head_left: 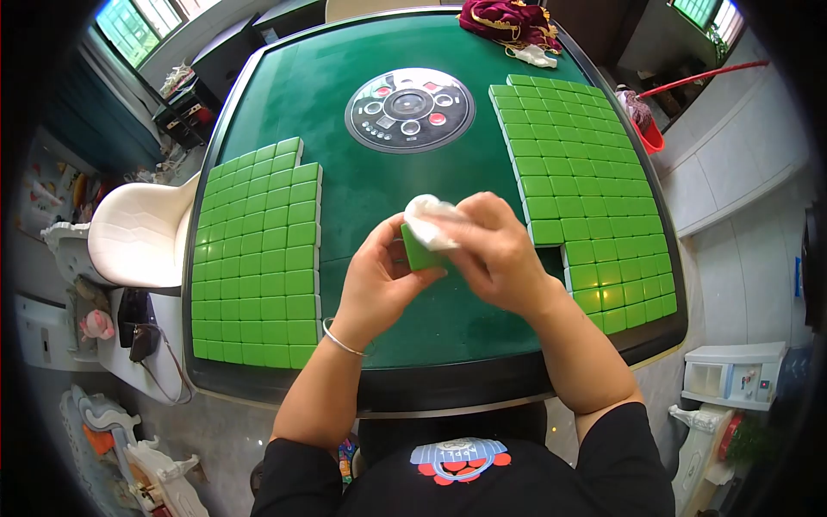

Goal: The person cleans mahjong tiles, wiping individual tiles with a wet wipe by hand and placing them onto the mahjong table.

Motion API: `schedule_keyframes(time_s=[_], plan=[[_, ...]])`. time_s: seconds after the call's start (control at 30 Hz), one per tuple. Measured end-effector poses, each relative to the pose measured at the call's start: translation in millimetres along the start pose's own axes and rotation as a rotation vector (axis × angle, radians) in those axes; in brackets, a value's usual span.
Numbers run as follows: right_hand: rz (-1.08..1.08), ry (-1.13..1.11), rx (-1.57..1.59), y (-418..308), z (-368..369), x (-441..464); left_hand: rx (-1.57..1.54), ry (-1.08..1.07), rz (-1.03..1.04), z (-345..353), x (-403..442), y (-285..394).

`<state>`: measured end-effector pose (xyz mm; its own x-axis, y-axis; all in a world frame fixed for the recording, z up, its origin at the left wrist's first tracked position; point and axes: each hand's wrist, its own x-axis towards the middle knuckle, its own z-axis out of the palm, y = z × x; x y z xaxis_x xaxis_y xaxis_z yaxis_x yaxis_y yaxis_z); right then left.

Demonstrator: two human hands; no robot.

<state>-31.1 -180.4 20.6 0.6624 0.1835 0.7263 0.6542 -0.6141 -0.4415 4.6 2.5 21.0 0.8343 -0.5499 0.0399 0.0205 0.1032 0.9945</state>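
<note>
Above the middle of the green table, my left hand [383,280] grips a green-backed mahjong tile [418,252] between thumb and fingers. My right hand [495,254] is closed on a crumpled white tissue or cloth [426,222], which presses against the tile's upper part. Part of the tile is hidden behind the cloth and fingers. To the left lies a large block of mahjong tiles [258,258], green backs up. A second block of green-backed tiles [577,164] covers the right side, partly behind my right forearm.
A round control panel [410,109] is set in the table's [370,181] middle. At the far right corner lie a maroon cloth [508,21] and a white crumpled piece [536,56]. A white chair [142,233] stands left, a red bucket [651,136] right.
</note>
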Motion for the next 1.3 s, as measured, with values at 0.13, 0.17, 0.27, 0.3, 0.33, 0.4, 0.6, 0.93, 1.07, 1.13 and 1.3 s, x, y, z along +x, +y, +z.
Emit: schedule_keyframes(time_s=[0.13, 0.17, 0.27, 0.3, 0.33, 0.4, 0.6, 0.93, 1.07, 1.13, 1.3], plan=[[-0.134, -0.068, -0.121, -18, 4, 2, 0.448, -0.013, 0.184, -8, -4, -1], [-0.117, -0.043, -0.183, -17, 3, 3, 0.371, -0.025, 0.165, -7, -4, -2], [-0.027, 0.130, -0.067, 1, 6, 3, 0.079, -0.103, 0.068, 1, -3, -11], [0.099, 0.151, 0.020, 1, 4, 4, -0.069, -0.162, -0.010, 2, -4, -7], [0.217, 0.146, 0.056, 1, 0, 2, -0.215, -0.222, -0.091, 2, -5, 1], [0.332, 0.163, 0.114, 3, -4, -1, -0.448, -0.325, -0.155, 1, -3, -1], [-0.029, 0.088, 0.080, -14, 4, 0, 0.127, 0.118, 0.256, 12, -2, -12], [-0.012, 0.076, 0.192, -12, 8, -1, 0.462, 0.159, 0.438, 10, -5, -13], [0.179, 0.121, 0.087, 4, -2, -1, 0.044, 0.073, 0.234, 12, -7, -12], [0.255, 0.226, 0.209, 11, -3, -3, -0.228, 0.023, 0.095, 14, -9, 2], [-0.028, 0.179, 0.180, -12, 1, 0, -0.703, 0.009, -0.144, 5, -6, -2]])
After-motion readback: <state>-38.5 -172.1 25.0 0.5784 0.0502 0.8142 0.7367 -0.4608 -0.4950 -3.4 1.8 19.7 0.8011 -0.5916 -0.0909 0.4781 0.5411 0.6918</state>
